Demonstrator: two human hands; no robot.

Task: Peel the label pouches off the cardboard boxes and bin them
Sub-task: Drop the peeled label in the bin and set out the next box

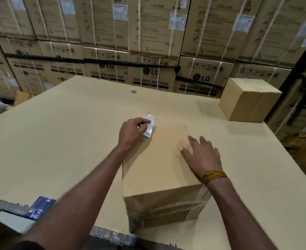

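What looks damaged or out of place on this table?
The near end of the box under the hands is torn open, with bare corrugation showing beneath crinkled plastic wrap. The table's near edge is ragged too. The other box looks intact.

Both forearms are bare from wrist to the near edge of view; no gloves, rings or watch visible on either of the hands. Right wrist carries a mustard-yellow thread band [212, 176], wound in several loose turns, strands uneven and slightly frayed. Left wrist carries nothing. A dark sleeve edge [28, 244] shows at the near left corner, at the upper arm; fabric detail cannot be made out.
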